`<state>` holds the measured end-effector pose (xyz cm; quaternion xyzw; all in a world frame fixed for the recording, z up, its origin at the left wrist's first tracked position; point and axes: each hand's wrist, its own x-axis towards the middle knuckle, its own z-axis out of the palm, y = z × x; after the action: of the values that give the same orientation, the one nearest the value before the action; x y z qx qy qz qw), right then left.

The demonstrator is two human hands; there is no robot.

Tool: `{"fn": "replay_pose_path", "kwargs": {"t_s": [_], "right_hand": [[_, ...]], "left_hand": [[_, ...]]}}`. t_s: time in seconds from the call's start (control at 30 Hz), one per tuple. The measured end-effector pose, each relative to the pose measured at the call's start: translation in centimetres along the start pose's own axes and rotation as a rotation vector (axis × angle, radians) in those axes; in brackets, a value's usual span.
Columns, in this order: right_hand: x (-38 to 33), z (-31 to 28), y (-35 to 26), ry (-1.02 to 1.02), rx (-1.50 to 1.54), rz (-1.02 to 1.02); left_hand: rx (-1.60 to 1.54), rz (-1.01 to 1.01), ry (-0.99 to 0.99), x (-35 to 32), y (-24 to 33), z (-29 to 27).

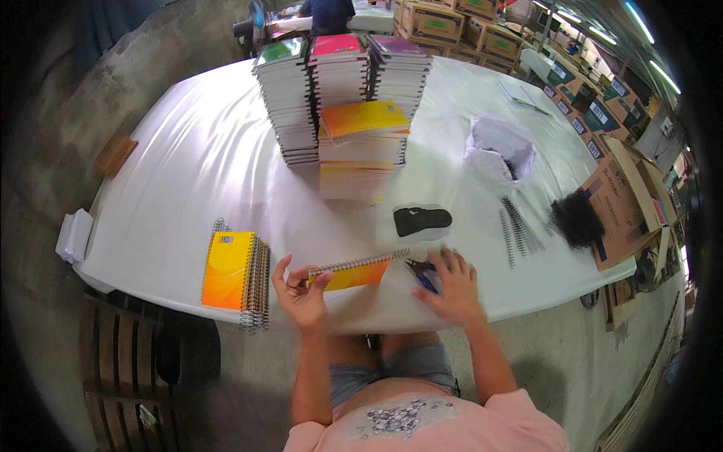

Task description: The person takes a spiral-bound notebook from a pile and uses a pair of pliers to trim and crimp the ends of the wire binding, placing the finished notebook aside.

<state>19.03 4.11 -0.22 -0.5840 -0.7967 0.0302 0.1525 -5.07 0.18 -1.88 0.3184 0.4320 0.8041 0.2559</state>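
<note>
My left hand [303, 292] pinches the left end of a yellow-orange spiral notebook [350, 275], its wire coil along the top edge. The coil sticks out past the cover on the right. By that loose end, my right hand [456, 286] is curled around blue-handled pliers [425, 279], whose dark jaws point toward the coil. Left of my hands lies a pile of yellow spiral notebooks [228, 270], with coil ends jutting out at top and bottom. A black pouch-like object [422, 221] rests beyond the pliers.
Tall notebook stacks with green [283, 51], red [336, 45] and purple [395, 47] covers stand behind a yellow stack [365, 119]. To the right are a white bag [500, 147], loose coils [521, 226], a black coil bundle [577, 218] and an open cardboard box [619, 203].
</note>
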Motion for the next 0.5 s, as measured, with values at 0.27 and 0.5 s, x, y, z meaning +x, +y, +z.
{"fn": "replay_pose_path", "kwargs": {"t_s": [0.27,0.5], "right_hand": [[-2.0,-1.1,-3.6,0.149,0.535,-0.063],[-1.3,-5.6,-9.6,0.202,0.486,-0.431]], "left_hand": [[0.426,0.489,-0.032,-1.3,1.9,1.4],[0.384,0.515,0.051,-1.6,2.4,2.1]]}}
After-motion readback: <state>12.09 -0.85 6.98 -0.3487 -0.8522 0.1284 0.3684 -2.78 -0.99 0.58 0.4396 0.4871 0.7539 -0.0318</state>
